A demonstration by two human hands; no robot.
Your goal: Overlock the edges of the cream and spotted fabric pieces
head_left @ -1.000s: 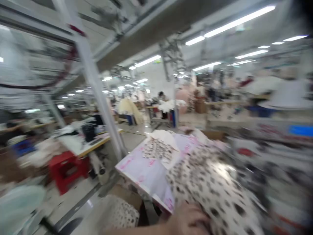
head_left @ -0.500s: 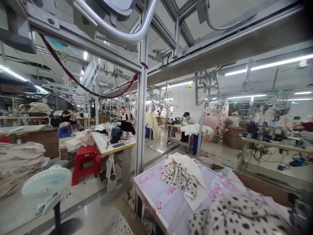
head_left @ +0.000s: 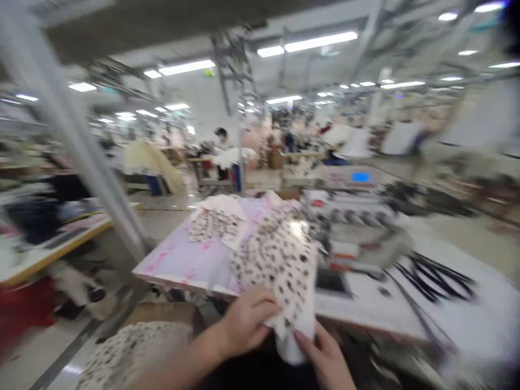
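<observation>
A cream fabric piece with black spots (head_left: 280, 260) hangs over the near edge of the table, its far part lying by the sewing machine (head_left: 353, 227). My left hand (head_left: 252, 317) is closed on its left edge, fingers curled over the cloth. Lower down, my right hand (head_left: 323, 352) pinches the bottom right edge, where a plain white side shows. Motion blurs the whole view. On the pink-printed table surface (head_left: 174, 260) lies another spotted piece with a cream part (head_left: 217, 219).
Black straps or cords (head_left: 439, 279) lie on the white machine table (head_left: 479, 319) at right. More spotted fabric (head_left: 134, 346) sits in a carton at lower left. A metal post (head_left: 81, 135) rises at left. A person (head_left: 221, 138) sits farther back.
The view has swung right and down, bringing the sewing machine and both my hands into sight. The fan and red stool at left have mostly left the frame.
</observation>
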